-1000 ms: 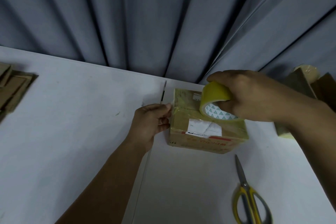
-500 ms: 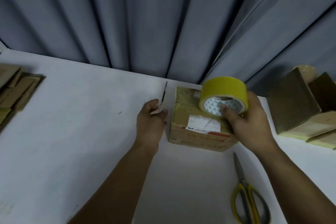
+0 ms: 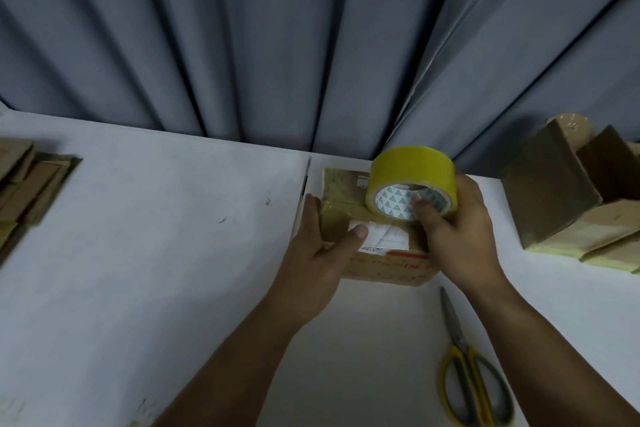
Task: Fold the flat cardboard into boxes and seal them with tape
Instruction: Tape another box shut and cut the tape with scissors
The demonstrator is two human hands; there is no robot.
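A small brown cardboard box (image 3: 388, 265) with a white label and taped top sits on the white table at centre. My left hand (image 3: 318, 246) holds the box's left side, thumb lying across the top onto the label. My right hand (image 3: 457, 229) grips a yellow tape roll (image 3: 412, 180) with a patterned white core, thumb inside the core, the roll standing on the box's top at its right part.
Yellow-handled scissors (image 3: 467, 378) lie on the table at the front right. Several finished taped boxes (image 3: 571, 204) are piled at the right. Flat cardboard pieces (image 3: 24, 184) are stacked at the left edge. A grey curtain (image 3: 311, 45) hangs behind the table.
My left hand moved from beside the box onto its left side and top. My right hand turned the tape roll upright, core facing me, and holds it on the box.
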